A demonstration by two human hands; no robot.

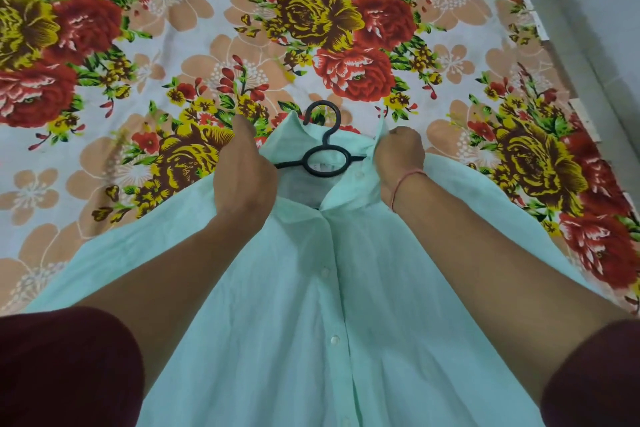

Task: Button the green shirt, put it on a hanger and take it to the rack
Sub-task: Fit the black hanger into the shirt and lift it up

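Observation:
The pale green shirt (311,305) lies front up on the flowered bed sheet, its placket buttoned along the middle and its collar end pointing away from me. A black plastic hanger (323,156) sits inside the neck opening; its hook sticks out past the collar and its arms are hidden under the cloth. My left hand (242,166) grips the left side of the collar and shoulder. My right hand (398,156), with a thin pink band at the wrist, pinches the right collar edge and holds it up.
The bed sheet (173,45), printed with red, yellow and peach flowers, covers the whole surface. The bed's right edge runs diagonally at the upper right, with pale floor (595,10) beyond it. My dark red sleeves fill both lower corners.

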